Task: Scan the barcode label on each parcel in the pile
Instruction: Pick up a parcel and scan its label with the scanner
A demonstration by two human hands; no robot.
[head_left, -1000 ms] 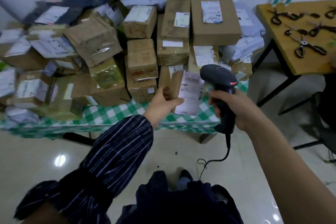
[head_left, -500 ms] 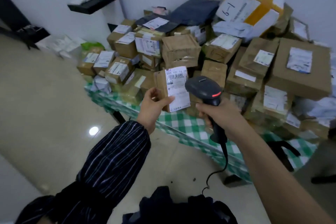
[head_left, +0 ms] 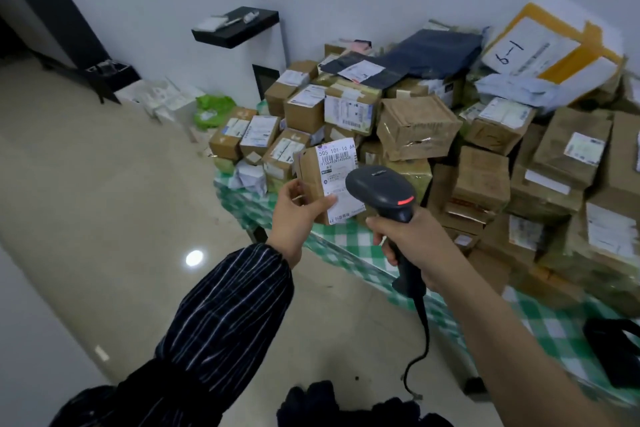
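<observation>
**Parcel and Scanner Position at the Left End of the Pile**

1. Parcel location. One small brown parcel (head_left: pixel 311 180) is held in the air above the near left corner of the worktop (head_left: pixel 346 248), which is covered by a green checked cloth. The parcel is in front of the pile (head_left: pixel 415 130) of cartons and mailing bags stacked on that worktop.

2. Left hand. The left hand (head_left: pixel 297 210) grips the parcel from below and from the left. The thumb is pressed on the lower part of the white label (head_left: pixel 337 170). The other fingers are curled round the carton's left side. A dark striped sleeve (head_left: pixel 225 305) covers the forearm.

3. Parcel orientation. The long axis is close to vertical, with the top leaning slightly left. The labelled face is turned toward the camera and a little to the right. The label runs the full height of that face. The printed code lines are at the top.

4. Right hand. The right hand (head_left: pixel 412 239) is closed round the handle of a black barcode scanner (head_left: pixel 381 191). The bare forearm enters from the lower right.

5. Scanner relation. The scanner head is just right of the parcel and overlaps the lower right part of the label in this view. Contact cannot be determined. The head is directed up and to the left. The handle slopes down to the right. The cable (head_left: pixel 420 333) hangs from the handle toward the floor (head_left: pixel 104 218).
</observation>
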